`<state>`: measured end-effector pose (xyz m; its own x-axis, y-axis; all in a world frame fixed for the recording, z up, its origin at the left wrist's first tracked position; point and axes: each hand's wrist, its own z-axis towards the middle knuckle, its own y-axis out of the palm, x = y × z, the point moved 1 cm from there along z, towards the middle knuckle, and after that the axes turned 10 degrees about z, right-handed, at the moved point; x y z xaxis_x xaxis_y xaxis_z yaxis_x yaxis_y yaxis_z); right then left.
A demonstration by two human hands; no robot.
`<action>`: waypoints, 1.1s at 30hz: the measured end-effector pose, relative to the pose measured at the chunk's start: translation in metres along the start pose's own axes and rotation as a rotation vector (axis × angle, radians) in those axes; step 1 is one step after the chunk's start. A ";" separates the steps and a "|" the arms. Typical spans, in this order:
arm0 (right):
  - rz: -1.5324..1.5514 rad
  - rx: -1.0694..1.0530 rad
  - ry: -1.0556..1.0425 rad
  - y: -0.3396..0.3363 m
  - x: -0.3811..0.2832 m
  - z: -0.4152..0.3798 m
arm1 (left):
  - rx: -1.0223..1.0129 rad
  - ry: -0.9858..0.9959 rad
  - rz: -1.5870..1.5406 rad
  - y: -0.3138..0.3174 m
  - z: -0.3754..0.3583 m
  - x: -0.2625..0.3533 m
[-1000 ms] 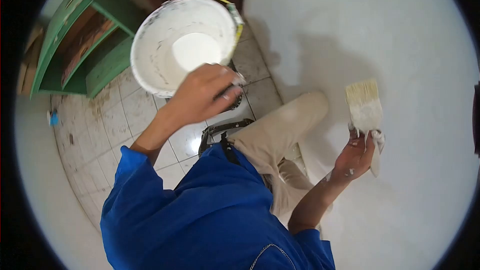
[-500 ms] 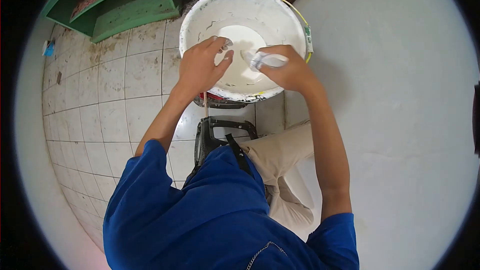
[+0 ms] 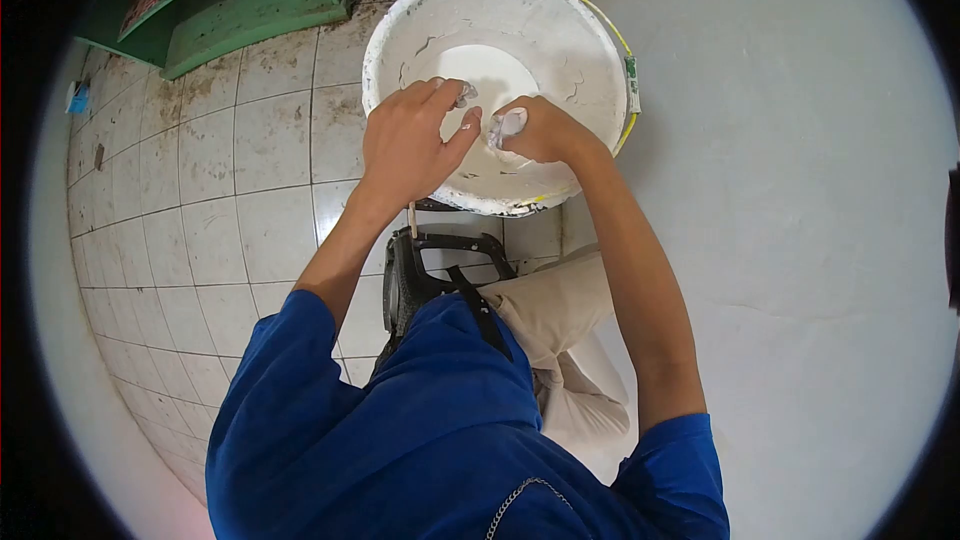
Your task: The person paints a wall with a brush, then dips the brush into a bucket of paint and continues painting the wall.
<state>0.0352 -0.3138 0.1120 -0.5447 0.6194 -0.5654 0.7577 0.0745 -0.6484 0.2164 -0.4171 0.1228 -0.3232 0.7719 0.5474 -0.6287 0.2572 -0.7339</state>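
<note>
A large white paint bucket [image 3: 580, 55] stands in front of me, its rim and inner wall streaked with dried paint. White paint [image 3: 497, 65] lies in the bottom. Over the near left part of the bucket is my left hand [image 3: 410, 140], open, with thumb and fingers apart and white paint on the fingertips. My right hand [image 3: 545, 130] reaches over the bucket from the right, closed around a white, paint-coated thing [image 3: 508, 126]; I cannot tell its kind. The tips of both hands are close together, a small gap between them.
A green shelf unit [image 3: 250, 35] stands at the back left on the stained tile floor [image 3: 270, 140]. A pale wall [image 3: 780, 190] rises close on the right. Between my legs and the bucket is a black frame [image 3: 450, 245]. The bucket's yellow handle [image 3: 603, 15] hangs along its right side.
My right hand has moved left, nearer my left hand, and the white thing in it has turned so that less of it shows. My left hand stays open over the bucket.
</note>
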 end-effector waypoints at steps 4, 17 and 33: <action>0.191 0.151 -0.036 -0.015 -0.020 -0.040 | -0.040 -0.016 0.032 0.000 -0.001 0.000; 0.219 0.823 -0.603 0.024 0.004 -0.158 | -0.081 -0.055 0.027 0.000 0.000 0.009; 2.204 0.902 -0.613 0.087 0.082 -0.172 | 0.020 0.245 -0.211 0.020 -0.033 0.060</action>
<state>0.1184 -0.1224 0.0974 0.3311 -0.8819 -0.3355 -0.0485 -0.3710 0.9274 0.2075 -0.3459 0.1277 -0.0055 0.8203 0.5719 -0.6781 0.4173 -0.6050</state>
